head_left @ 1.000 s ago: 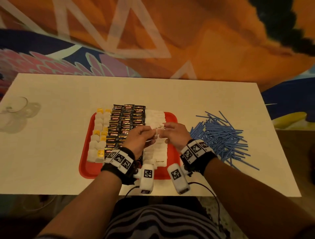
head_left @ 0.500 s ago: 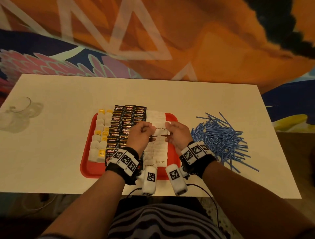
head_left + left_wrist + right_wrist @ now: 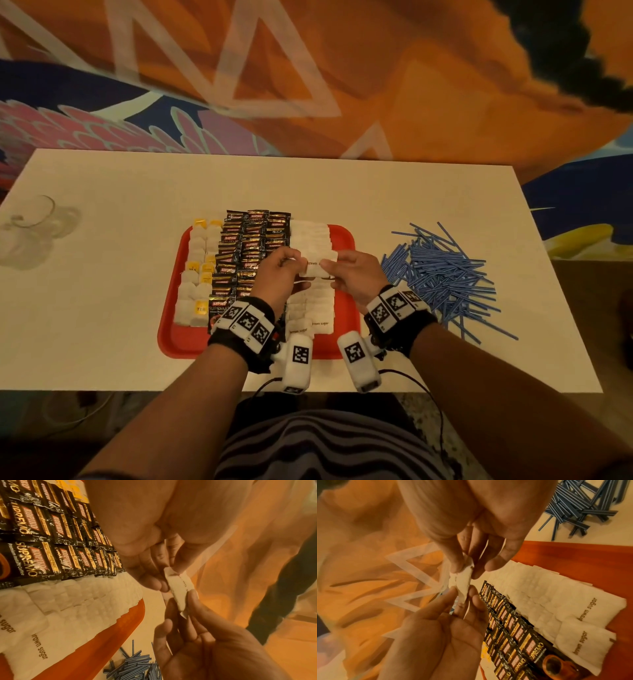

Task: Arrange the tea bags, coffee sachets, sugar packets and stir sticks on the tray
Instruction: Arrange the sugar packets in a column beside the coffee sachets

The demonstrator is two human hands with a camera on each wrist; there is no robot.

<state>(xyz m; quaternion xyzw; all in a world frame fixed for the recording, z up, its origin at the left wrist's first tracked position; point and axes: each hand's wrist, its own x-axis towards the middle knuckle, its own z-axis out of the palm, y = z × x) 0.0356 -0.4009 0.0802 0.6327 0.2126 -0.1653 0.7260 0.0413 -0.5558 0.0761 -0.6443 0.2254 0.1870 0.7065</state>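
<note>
Both hands [image 3: 281,270] [image 3: 352,274] pinch sugar pkt [image 3: 317,263] above tray [image 3: 344,240].

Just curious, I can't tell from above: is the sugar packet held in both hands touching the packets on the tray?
Apart. The left wrist view shows the held sugar packet pinched between fingertips of both hands, raised above the sugar rows.

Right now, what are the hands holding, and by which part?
One white brown sugar packet, held above the red tray. The left hand pinches its left end, the right hand its right end.
</note>
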